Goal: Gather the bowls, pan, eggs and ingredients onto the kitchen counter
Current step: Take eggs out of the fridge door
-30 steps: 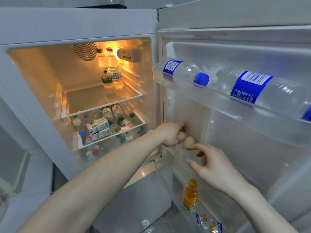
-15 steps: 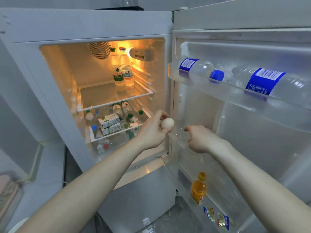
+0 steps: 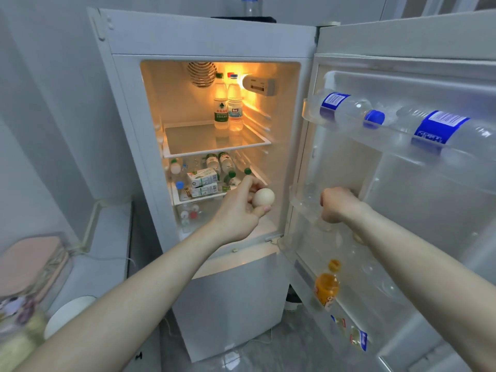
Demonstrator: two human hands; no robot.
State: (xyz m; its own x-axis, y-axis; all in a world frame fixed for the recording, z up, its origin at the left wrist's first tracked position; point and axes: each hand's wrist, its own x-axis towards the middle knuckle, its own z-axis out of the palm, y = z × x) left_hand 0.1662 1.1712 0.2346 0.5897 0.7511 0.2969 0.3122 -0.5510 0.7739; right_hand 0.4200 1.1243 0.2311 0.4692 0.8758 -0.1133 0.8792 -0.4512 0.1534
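— What's the room like?
— White walls, and a white fridge point(image 3: 214, 36) with its door point(image 3: 402, 210) swung open to the right. A white bowl point(image 3: 68, 315) sits at lower left.

— Count the things.
— Two upright water bottles point(image 3: 228, 108) on the lit top shelf point(image 3: 212, 142), two lying in the upper door rack point(image 3: 397, 135), two milk cartons point(image 3: 202, 182) below, one orange drink point(image 3: 327, 288).

— And the eggs?
— One egg point(image 3: 264, 196), pinched in the left hand point(image 3: 241, 208) before the fridge. The right hand point(image 3: 338, 205) curls into the middle door rack point(image 3: 303, 202); whether it grips anything, I cannot tell.
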